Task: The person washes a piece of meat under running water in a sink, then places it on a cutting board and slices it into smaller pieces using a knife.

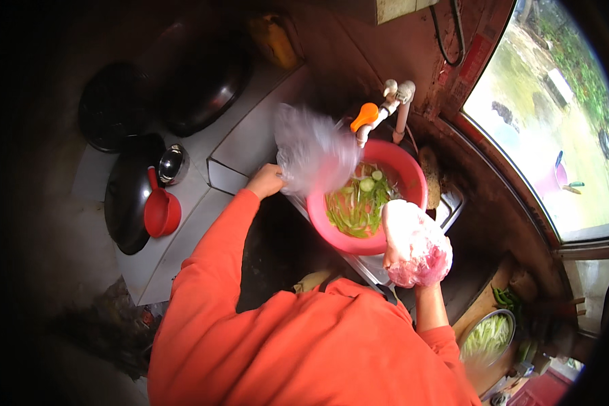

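Observation:
My left hand (266, 181) grips the edge of a clear plastic bag (314, 149), which is blurred and hangs partly over a pink plastic basin (325, 236). Sliced green vegetables (355, 208) and pale round slices lie in the basin, under a faucet with an orange handle (364, 116). A large piece of raw meat (417, 243), pale on one side and red on the other, is held up at the basin's near right rim. My right hand (429, 281) is behind and under the meat, mostly hidden by it.
A red plastic ladle (162, 213), a metal bowl (173, 164) and dark wok-like pans (127, 203) rest on the tiled counter at left. The basin stands over a metal sink (370, 269). At lower right are a bowl of shredded pale green vegetable (487, 337) and green peppers (507, 298). A window is at right.

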The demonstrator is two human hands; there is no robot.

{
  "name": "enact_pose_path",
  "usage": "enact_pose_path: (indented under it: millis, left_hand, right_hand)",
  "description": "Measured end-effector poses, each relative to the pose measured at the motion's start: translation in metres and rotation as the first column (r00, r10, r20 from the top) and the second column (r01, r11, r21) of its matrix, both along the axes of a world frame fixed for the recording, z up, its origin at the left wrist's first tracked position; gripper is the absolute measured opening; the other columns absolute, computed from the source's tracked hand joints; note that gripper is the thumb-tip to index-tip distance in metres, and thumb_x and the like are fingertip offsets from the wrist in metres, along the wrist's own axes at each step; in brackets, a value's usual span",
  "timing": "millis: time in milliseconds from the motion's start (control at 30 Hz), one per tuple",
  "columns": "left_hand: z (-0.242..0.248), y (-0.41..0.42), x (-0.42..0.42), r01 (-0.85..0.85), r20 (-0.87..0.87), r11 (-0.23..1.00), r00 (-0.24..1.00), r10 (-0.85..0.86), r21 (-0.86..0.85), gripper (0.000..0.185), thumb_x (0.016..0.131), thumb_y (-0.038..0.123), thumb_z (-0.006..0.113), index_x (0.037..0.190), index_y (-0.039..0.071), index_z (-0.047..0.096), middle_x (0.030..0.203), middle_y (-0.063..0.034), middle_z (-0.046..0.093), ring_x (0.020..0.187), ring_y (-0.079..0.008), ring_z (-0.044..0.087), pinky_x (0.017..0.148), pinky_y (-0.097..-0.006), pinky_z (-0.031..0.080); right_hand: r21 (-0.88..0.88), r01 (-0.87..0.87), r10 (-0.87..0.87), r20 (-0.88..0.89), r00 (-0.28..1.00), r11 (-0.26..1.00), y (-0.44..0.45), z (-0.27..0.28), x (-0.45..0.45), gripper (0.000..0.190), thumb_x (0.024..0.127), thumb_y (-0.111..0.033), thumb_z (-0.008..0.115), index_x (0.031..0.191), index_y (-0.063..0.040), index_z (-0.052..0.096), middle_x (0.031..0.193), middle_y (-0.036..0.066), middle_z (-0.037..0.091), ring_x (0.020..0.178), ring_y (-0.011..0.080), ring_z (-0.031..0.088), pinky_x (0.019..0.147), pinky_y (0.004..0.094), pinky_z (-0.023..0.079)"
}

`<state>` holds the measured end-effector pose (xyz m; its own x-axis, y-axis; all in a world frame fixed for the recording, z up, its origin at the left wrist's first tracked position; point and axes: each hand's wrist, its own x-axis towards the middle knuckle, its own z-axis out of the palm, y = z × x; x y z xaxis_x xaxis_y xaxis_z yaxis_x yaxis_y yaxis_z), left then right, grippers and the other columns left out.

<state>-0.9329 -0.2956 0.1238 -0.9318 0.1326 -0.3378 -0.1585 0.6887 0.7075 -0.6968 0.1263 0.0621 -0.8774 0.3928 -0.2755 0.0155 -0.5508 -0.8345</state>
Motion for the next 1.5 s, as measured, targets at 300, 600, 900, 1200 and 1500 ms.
enact_pose_path:
  millis: [300,600,900,1200,1500]
  left_hand:
    - [0.142,0.036,-0.007,-0.131,0.071,0.782,0.991,0.111,0.609,0.001,0.086,0.006,0.067,0.086,0.005,0.067,0.092,-0.0038,0.071,0.091,-0.0165,0.064,0.085,-0.033,0.05]
    - [0.17,0.052,0.011,-0.151,-0.237,0.888,0.932,0.275,0.434,0.017,0.104,0.02,0.059,0.097,0.004,0.063,0.082,-0.0041,0.065,0.074,-0.0175,0.065,0.072,-0.0319,0.052]
    - [0.175,0.052,0.024,0.05,0.003,0.998,0.999,-0.051,0.046,0.03,0.106,0.032,0.058,0.123,0.008,0.066,0.108,-0.0025,0.07,0.092,-0.0131,0.069,0.075,-0.0335,0.06]
    - [0.116,0.086,0.061,-0.221,0.297,0.694,0.955,0.011,0.685,0.034,0.107,0.033,0.055,0.127,0.007,0.063,0.117,-0.0149,0.07,0.1,-0.0292,0.071,0.095,-0.0522,0.057]
    - [0.116,0.026,0.096,-0.258,0.281,0.301,0.959,-0.035,0.918,0.035,0.109,0.039,0.05,0.12,0.007,0.058,0.116,-0.0167,0.068,0.108,-0.0364,0.07,0.09,-0.0565,0.06]
  right_hand:
    - [-0.043,0.006,-0.009,-0.061,0.998,0.999,0.014,0.005,-0.012,0.035,0.102,-0.027,0.054,0.12,-0.001,0.067,0.107,0.003,0.07,0.09,0.0147,0.066,0.072,0.0296,0.054]
    - [0.851,0.124,0.071,-0.185,0.98,0.51,0.01,0.029,0.014,0.035,0.102,-0.03,0.054,0.122,-0.005,0.066,0.108,0.003,0.068,0.091,0.0163,0.065,0.072,0.0305,0.054]
    - [0.478,-0.056,0.083,-0.036,0.996,0.877,0.016,-0.029,0.0,0.037,0.102,-0.032,0.055,0.125,-0.005,0.065,0.112,0.003,0.068,0.095,0.0185,0.065,0.077,0.032,0.055]
    - [0.015,-0.007,0.005,0.091,0.996,1.0,0.002,-0.005,-0.006,0.041,0.102,-0.034,0.056,0.128,-0.004,0.063,0.116,0.007,0.067,0.101,0.0229,0.064,0.088,0.0352,0.054]
    - [-0.018,-0.047,0.048,0.122,0.991,0.999,-0.016,-0.006,-0.023,0.044,0.102,-0.035,0.056,0.131,-0.003,0.061,0.119,0.008,0.066,0.105,0.0248,0.063,0.092,0.0372,0.052]
